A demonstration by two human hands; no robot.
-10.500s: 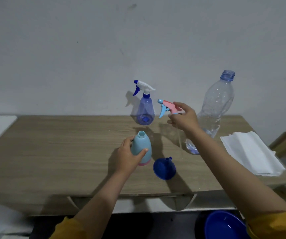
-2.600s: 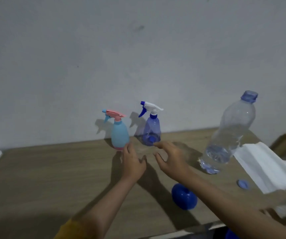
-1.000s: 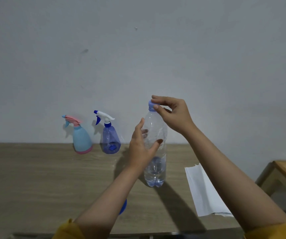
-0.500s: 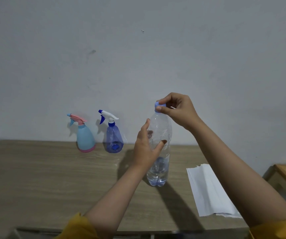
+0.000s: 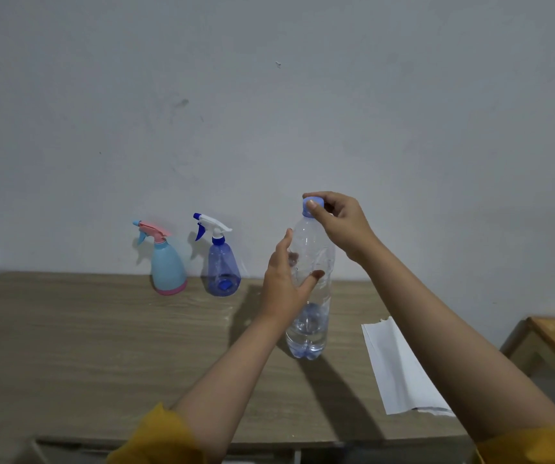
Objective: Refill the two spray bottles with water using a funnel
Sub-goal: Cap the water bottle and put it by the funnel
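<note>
left hand point(image 5: 284, 289) wraps the water bottle point(image 5: 309, 286) mid-bench point(image 5: 101, 346), right hand point(image 5: 339, 222) pinches its blue cap point(image 5: 313, 206) (probably seated), both spray bottles point(image 5: 168, 262) standing capped left of it

Left of the water bottle point(image 5: 310, 289), bare table point(image 5: 101, 346) stretches wide. Behind that stretch, against the wall, the light blue spray bottle point(image 5: 168, 262) and dark blue spray bottle point(image 5: 222, 262) stand close together. Right of the water bottle lies a flat white paper point(image 5: 400, 370).
</note>
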